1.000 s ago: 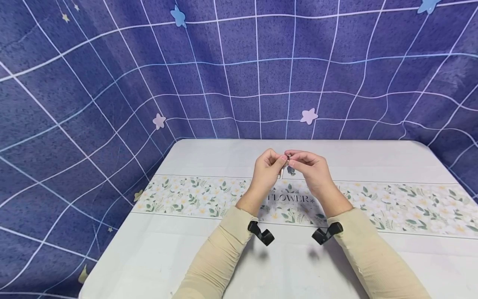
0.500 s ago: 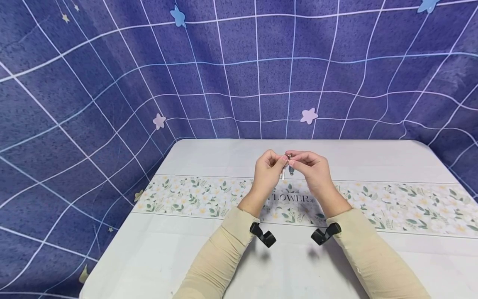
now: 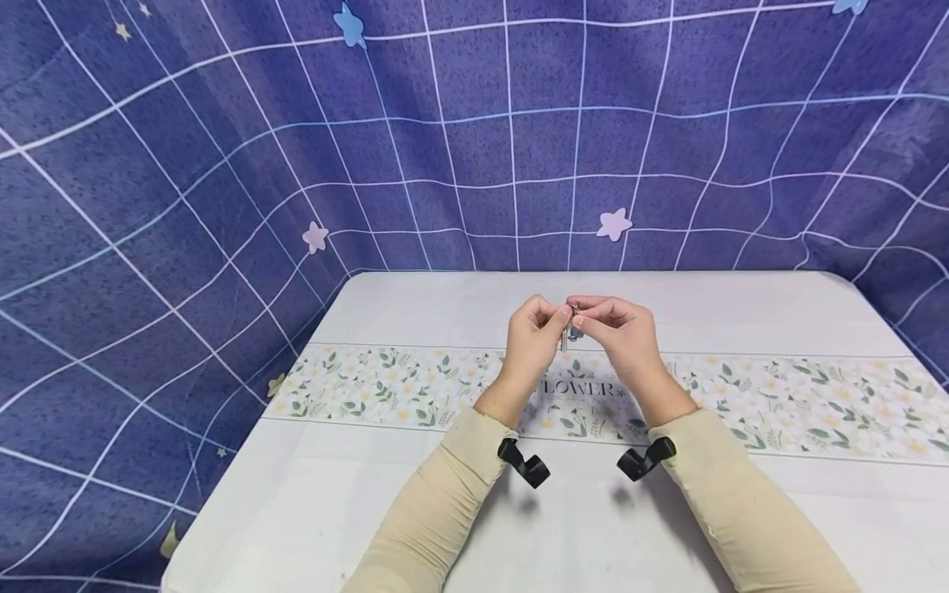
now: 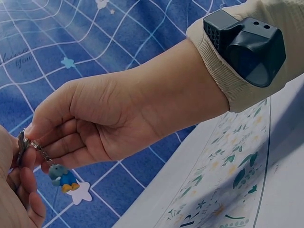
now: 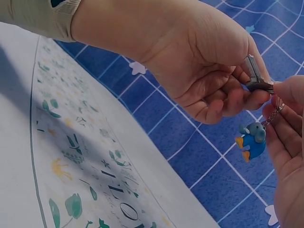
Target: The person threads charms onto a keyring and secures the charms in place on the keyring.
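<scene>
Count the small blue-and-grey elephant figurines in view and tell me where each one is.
1: the small blue-and-grey elephant figurine hangs from a short silver metal chain close to the bare right hand. The grip could hide others.

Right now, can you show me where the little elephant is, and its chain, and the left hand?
Elephant charm (image 5: 255,144), right wrist view: on its blue body.
Silver chain (image 5: 271,117), right wrist view: on its middle links.
Left hand (image 3: 532,336), head view: on the middle of the hand.
</scene>
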A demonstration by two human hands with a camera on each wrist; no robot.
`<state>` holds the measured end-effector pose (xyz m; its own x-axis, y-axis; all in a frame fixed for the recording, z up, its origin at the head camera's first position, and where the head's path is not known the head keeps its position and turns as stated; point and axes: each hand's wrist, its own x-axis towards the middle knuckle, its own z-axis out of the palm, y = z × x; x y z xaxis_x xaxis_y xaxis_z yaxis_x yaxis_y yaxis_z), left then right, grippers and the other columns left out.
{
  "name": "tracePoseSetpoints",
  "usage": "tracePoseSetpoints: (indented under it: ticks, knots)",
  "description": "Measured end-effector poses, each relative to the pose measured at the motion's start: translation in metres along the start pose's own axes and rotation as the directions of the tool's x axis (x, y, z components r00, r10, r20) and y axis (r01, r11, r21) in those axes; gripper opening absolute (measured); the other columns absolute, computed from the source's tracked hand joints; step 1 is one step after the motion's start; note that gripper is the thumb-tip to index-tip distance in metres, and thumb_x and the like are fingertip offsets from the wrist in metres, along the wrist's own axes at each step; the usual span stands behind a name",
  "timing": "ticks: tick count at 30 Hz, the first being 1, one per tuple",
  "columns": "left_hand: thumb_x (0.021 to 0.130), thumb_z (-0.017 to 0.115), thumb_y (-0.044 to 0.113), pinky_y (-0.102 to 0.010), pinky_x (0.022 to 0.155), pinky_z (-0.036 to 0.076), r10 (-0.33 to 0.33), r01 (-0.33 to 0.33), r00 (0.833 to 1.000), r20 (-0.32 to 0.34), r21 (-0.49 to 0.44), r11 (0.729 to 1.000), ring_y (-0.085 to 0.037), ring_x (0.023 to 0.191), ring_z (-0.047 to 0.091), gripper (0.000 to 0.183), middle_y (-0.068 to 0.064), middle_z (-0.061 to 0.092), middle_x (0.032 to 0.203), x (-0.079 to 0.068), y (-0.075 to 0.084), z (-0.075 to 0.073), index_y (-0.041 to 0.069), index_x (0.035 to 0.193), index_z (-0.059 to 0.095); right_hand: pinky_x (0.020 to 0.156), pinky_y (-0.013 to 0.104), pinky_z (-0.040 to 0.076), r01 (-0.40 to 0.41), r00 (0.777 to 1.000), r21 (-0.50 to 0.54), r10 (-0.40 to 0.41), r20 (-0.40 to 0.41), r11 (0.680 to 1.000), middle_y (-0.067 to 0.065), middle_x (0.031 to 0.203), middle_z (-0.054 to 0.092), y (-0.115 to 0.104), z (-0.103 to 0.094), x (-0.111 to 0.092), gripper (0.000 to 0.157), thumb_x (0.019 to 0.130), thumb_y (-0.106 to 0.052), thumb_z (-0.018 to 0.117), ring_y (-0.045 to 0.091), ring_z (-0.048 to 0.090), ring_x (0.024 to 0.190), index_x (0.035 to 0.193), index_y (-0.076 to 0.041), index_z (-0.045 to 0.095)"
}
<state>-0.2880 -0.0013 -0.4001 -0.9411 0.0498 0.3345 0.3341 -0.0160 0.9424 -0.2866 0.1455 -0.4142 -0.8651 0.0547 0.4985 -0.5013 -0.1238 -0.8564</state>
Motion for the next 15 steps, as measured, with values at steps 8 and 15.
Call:
tracePoseSetpoints:
  ticks: [8, 15]
  knots:
    - [0.098, 0.066, 0.007, -0.019, 0.056, 0.039, -0.009, 0.009, 1.000, 0.003, 0.007, 1.000, -0.008, 0.065, 0.049, 0.016, 0.004, 0.056, 0.071, 0.0000, 0.0004, -0.0003, -0.005, 0.088, 0.060, 0.083, 0.023, 0.058, -0.002, 1.000, 0.007, 0.002, -0.003, 1.000, -0.004, 0.103, 0.076, -0.0007, 0.0007, 0.0000, 0.009, 0.085, 0.013, 0.070, 0.015, 0.070, 0.103, 0.084, 0.004, 0.073]
    - [0.099, 0.065, 0.008, -0.019, 0.056, 0.040, 0.010, -0.010, 1.000, 0.019, 0.006, 1.000, -0.007, 0.065, 0.049, 0.016, 0.003, 0.057, 0.073, 0.0004, -0.0004, -0.0022, -0.001, 0.086, 0.060, 0.087, 0.025, 0.057, 0.003, 1.000, 0.052, -0.003, 0.008, 0.999, -0.003, 0.105, 0.076, -0.0009, 0.0026, -0.0005, 0.005, 0.086, 0.014, 0.069, 0.015, 0.071, 0.103, 0.088, 0.009, 0.069]
